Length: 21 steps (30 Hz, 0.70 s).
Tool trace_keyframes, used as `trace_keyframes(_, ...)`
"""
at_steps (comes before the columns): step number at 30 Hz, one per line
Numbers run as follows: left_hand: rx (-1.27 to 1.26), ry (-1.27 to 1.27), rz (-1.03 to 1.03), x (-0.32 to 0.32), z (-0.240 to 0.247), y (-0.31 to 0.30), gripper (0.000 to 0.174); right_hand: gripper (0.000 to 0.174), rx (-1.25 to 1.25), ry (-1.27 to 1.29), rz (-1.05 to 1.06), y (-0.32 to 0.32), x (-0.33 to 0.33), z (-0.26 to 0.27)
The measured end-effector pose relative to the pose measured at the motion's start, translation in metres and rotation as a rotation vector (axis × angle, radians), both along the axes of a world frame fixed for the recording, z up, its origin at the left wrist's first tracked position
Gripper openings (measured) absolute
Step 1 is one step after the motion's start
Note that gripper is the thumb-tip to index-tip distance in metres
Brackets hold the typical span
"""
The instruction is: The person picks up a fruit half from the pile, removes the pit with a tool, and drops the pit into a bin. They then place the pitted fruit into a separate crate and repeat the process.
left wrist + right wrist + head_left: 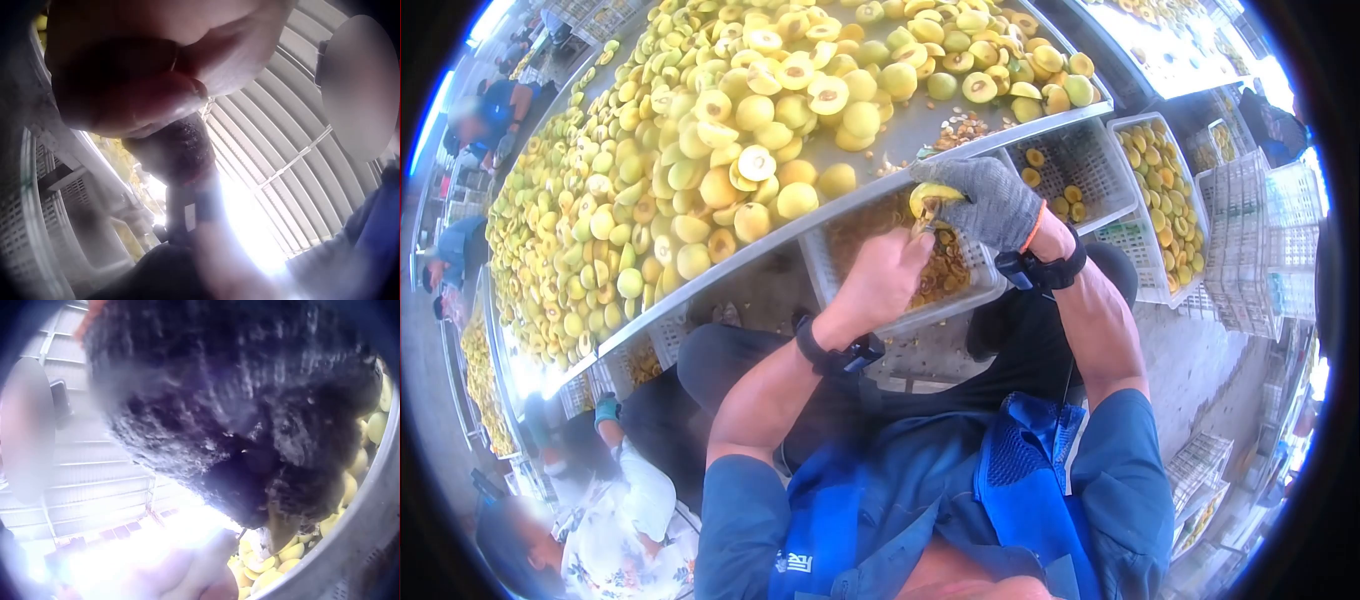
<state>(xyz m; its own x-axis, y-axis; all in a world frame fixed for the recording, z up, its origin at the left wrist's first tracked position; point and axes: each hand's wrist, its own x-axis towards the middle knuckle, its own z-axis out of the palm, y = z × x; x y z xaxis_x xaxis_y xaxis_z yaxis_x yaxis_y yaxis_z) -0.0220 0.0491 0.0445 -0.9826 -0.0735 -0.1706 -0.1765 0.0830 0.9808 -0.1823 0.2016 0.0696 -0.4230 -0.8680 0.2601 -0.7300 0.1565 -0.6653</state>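
Observation:
The gloved right hand (pixel 985 203) holds a yellow peach half (pixel 930 197) above a white crate (pixel 990 284) of brown-yellow fruit scraps. Its knitted grey glove (pixel 231 406) fills much of the right wrist view, with a sliver of the fruit (pixel 282 530) below the fingertips. Bare and tightly curled, the left hand (pixel 882 275) meets the fruit from the near left side. A thin dark tool (pixel 242 534) projects from its fingers toward the fruit; the rest is hidden inside the fist. In the left wrist view the curled fingers (pixel 144 103) cover the grip.
A raised metal table (pixel 890 135) bears a large heap of yellow peaches (pixel 700 170), many halved, and loose pits (pixel 962 130) near its edge. Fruit crates (pixel 1162 200) stand at right beside stacked crates (pixel 1245 250). Another person (pixel 625 500) sits close at lower left.

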Motion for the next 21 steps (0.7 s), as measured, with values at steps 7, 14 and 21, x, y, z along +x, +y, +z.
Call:
trace_keyframes(7,0.543,-0.322,0.028,0.000,0.031,-0.005,0.042,0.036,-0.015,-0.134,-0.141,-0.002,0.010,0.013)
trace_keyframes(14,0.610,-0.296,0.095,-0.001,0.020,-0.006,0.042,0.043,-0.147,-0.057,-0.249,-0.007,0.031,-0.003)
trace_keyframes(21,0.266,-0.120,0.122,0.000,0.013,0.005,0.042,0.045,-0.195,-0.037,-0.265,-0.010,0.036,-0.007)
